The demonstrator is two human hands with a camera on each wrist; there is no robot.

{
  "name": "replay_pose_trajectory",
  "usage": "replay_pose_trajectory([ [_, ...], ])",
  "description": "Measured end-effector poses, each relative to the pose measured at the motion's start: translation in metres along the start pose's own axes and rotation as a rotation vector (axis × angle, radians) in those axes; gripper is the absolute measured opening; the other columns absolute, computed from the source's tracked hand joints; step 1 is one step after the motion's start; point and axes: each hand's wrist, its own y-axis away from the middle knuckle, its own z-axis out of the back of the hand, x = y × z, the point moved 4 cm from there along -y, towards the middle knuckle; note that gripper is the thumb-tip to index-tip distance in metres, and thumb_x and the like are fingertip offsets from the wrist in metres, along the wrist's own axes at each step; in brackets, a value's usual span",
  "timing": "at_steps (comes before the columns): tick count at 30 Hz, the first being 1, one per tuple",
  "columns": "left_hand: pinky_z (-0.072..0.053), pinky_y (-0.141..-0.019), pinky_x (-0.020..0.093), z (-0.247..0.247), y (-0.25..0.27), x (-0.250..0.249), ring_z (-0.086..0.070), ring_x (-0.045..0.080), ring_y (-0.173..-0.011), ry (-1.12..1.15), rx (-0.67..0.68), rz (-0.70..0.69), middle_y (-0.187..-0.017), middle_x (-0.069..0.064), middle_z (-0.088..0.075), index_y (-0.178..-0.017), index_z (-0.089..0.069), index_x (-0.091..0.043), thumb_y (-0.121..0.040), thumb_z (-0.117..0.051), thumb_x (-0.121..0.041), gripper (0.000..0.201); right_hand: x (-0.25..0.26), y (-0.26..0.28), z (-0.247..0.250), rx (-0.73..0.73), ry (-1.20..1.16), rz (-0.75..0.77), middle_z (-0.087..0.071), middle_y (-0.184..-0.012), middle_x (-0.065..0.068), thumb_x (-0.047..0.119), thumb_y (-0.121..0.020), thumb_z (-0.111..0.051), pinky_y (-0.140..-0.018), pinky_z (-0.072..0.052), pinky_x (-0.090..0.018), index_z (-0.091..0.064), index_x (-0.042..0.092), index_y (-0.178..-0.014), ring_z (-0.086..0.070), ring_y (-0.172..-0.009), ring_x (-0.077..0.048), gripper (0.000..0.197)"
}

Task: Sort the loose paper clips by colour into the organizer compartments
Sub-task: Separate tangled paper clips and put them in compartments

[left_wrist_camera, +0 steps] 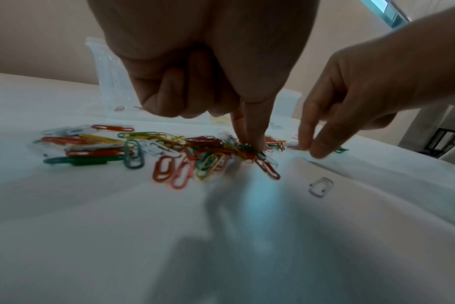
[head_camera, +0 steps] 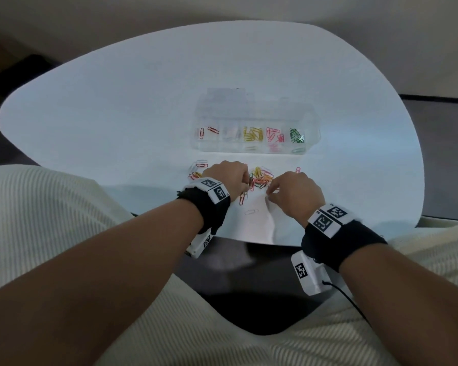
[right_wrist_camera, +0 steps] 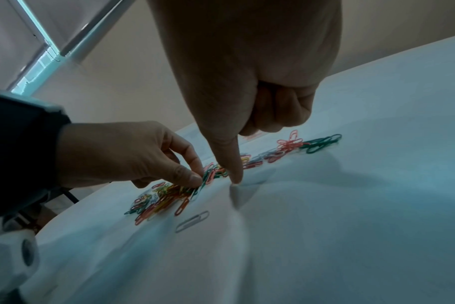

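Note:
The clear organizer (head_camera: 254, 147) stands mid-table with red, white, yellow, pink and green clips in separate compartments. Just in front of it lies the pile of loose mixed-colour paper clips (head_camera: 259, 178) (left_wrist_camera: 185, 152) (right_wrist_camera: 164, 197). My left hand (head_camera: 228, 175) (left_wrist_camera: 248, 142) reaches into the pile, thumb and index fingertips pinching a green-looking clip while the other fingers stay curled. My right hand (head_camera: 294, 191) (right_wrist_camera: 234, 181) is at the pile's right edge. Its straight thumb and index tips press the white surface and nothing shows between them. A single white clip (head_camera: 249, 212) (left_wrist_camera: 321, 187) (right_wrist_camera: 192, 221) lies nearer me.
The white table (head_camera: 117, 101) has a rounded near edge close to my lap. A creased white sheet (head_camera: 265, 223) lies under my hands. A few pink clips (right_wrist_camera: 290, 142) and green clips (right_wrist_camera: 322, 142) lie apart, right of the pile. A window frame (right_wrist_camera: 52, 41) shows behind.

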Motion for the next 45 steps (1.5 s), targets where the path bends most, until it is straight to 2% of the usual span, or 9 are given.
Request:
replay_pose_trajectory([
  [4, -0.042, -0.075, 0.028, 0.003, -0.001, 0.003, -0.061, 0.02, -0.097, 0.0, -0.01, -0.004, -0.108, -0.004, -0.066, -0.105, -0.064, -0.029, -0.082, -0.068, -0.041, 0.026, 0.003, -0.001, -0.001, -0.026, 0.008, 0.045, -0.07, -0.113, 0.001, 0.025, -0.088, -0.059, -0.08, -0.051, -0.031, -0.07, 0.039, -0.112, -0.064, -0.103, -0.024, 0.03],
  [8, -0.038, -0.081, 0.029, 0.009, 0.0, 0.013, -0.06, 0.022, -0.107, -0.024, -0.039, 0.035, -0.118, -0.004, -0.065, -0.119, -0.058, -0.034, -0.081, -0.067, -0.045, 0.041, 0.0, -0.003, -0.005, -0.01, -0.003, 0.013, -0.073, -0.105, 0.002, 0.025, -0.088, -0.06, -0.077, -0.055, -0.031, -0.075, 0.038, -0.096, -0.066, -0.093, -0.023, 0.021],
  [12, -0.037, -0.076, 0.028, 0.012, 0.005, 0.011, -0.061, 0.019, -0.099, -0.02, -0.058, 0.014, -0.101, -0.009, -0.064, -0.103, -0.06, -0.035, -0.085, -0.062, -0.043, 0.019, -0.003, -0.004, -0.005, -0.007, 0.004, -0.021, -0.073, -0.093, 0.004, 0.023, -0.087, -0.061, -0.066, -0.05, -0.026, -0.075, 0.035, -0.082, -0.065, -0.083, -0.021, 0.019],
  [16, -0.039, -0.079, 0.027, 0.005, 0.007, -0.004, -0.058, 0.019, -0.11, -0.055, 0.004, -0.1, -0.122, -0.008, -0.064, -0.12, -0.06, -0.037, -0.091, -0.057, -0.041, 0.029, 0.0, -0.003, -0.009, 0.028, 0.034, -0.005, -0.071, -0.09, 0.002, 0.026, -0.086, -0.066, -0.065, -0.048, -0.027, -0.068, 0.036, -0.074, -0.065, -0.08, -0.021, 0.015],
  [19, -0.043, -0.083, 0.029, 0.002, 0.005, -0.001, -0.058, 0.02, -0.112, -0.069, 0.027, -0.087, -0.126, -0.006, -0.062, -0.122, -0.06, -0.038, -0.091, -0.056, -0.041, 0.031, 0.0, 0.0, -0.009, -0.012, 0.046, 0.02, -0.069, -0.096, 0.002, 0.032, -0.085, -0.068, -0.067, -0.048, -0.028, -0.068, 0.036, -0.084, -0.065, -0.085, -0.021, 0.004],
  [22, -0.042, -0.084, 0.029, 0.007, 0.003, 0.004, -0.057, 0.02, -0.114, -0.057, 0.015, -0.068, -0.127, -0.006, -0.061, -0.123, -0.058, -0.036, -0.091, -0.058, -0.038, 0.033, -0.002, 0.0, -0.008, -0.016, 0.032, 0.017, -0.069, -0.1, 0.002, 0.036, -0.086, -0.068, -0.074, -0.05, -0.029, -0.071, 0.035, -0.099, -0.065, -0.092, -0.021, 0.014],
  [28, -0.04, -0.087, 0.029, 0.013, 0.002, 0.006, -0.055, 0.019, -0.117, -0.067, -0.004, -0.072, -0.13, -0.007, -0.059, -0.128, -0.054, -0.036, -0.09, -0.061, -0.037, 0.039, 0.0, -0.003, -0.009, 0.03, 0.048, 0.0, -0.07, -0.094, 0.0, 0.031, -0.088, -0.065, -0.067, -0.048, -0.028, -0.073, 0.03, -0.088, -0.065, -0.083, -0.022, 0.008],
  [35, -0.037, -0.077, 0.027, 0.006, -0.004, 0.0, -0.058, 0.02, -0.11, -0.095, 0.006, -0.087, -0.121, -0.006, -0.063, -0.121, -0.06, -0.033, -0.09, -0.056, -0.043, 0.032, -0.004, 0.0, -0.009, 0.014, -0.038, -0.002, -0.066, -0.097, 0.002, 0.034, -0.089, -0.063, -0.069, -0.047, -0.028, -0.071, 0.029, -0.089, -0.063, -0.087, -0.021, 0.01],
  [45, -0.039, -0.069, 0.027, 0.004, -0.008, 0.006, -0.061, 0.019, -0.089, 0.011, 0.012, -0.015, -0.094, -0.005, -0.068, -0.088, -0.065, -0.025, -0.087, -0.063, -0.035, 0.011, -0.006, -0.004, -0.012, -0.016, -0.194, 0.0, -0.064, -0.088, 0.003, 0.032, -0.086, -0.066, -0.067, -0.045, -0.028, -0.065, 0.033, -0.074, -0.059, -0.076, -0.016, 0.012],
])
